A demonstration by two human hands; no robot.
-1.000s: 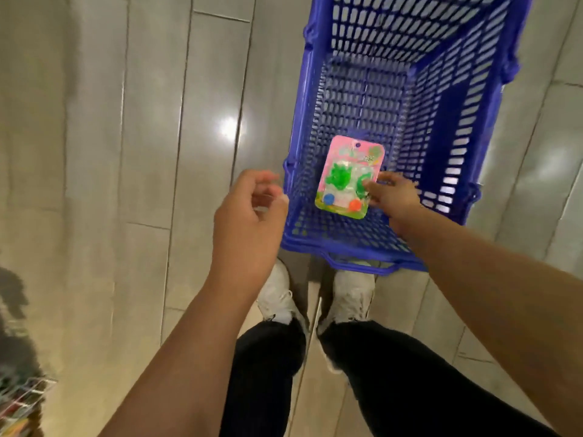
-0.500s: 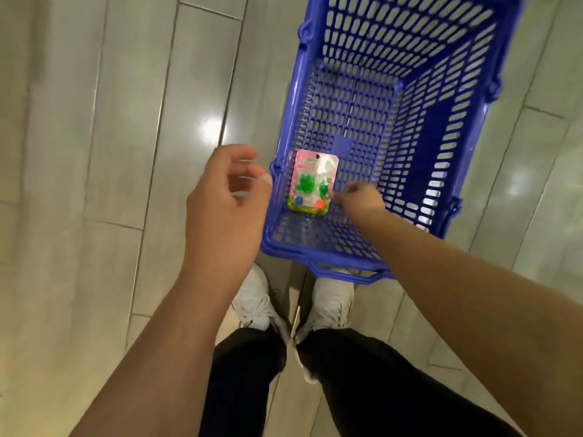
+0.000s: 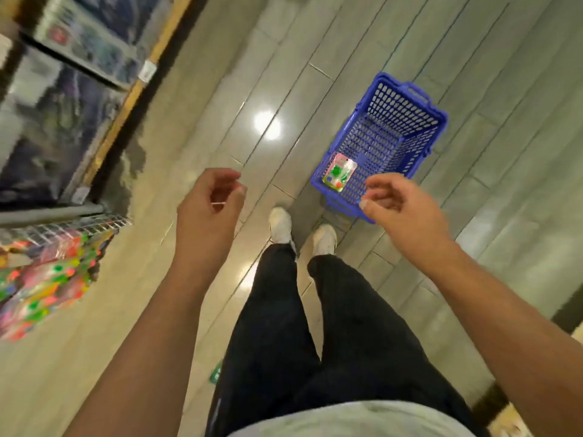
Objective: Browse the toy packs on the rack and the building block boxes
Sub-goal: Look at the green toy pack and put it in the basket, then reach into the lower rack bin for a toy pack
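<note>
A pink toy pack [image 3: 339, 173] with green and orange pieces lies in the near corner of a blue plastic basket [image 3: 407, 119] standing on the floor. My right hand [image 3: 400, 209] hovers above the basket's near rim, fingers loosely curled, holding nothing. My left hand [image 3: 209, 209] hangs in the air over the floor to the left, fingers also loosely curled and empty. Colourful toy packs [image 3: 41, 279] hang on a wire rack at the left edge. Blurred dark boxes [image 3: 60, 99] fill a shelf at the upper left.
The floor is glossy grey tile [image 3: 265, 89] with light reflections. My white shoes [image 3: 280, 225] and dark trousers are below, just left of the basket. A wooden shelf edge [image 3: 126, 99] runs diagonally at upper left. A dark strip borders the floor at lower right.
My right hand let go of the pink toy pack, which now lies in the basket, and lifted away. The view rose and turned left, bringing the rack and shelf into sight.
</note>
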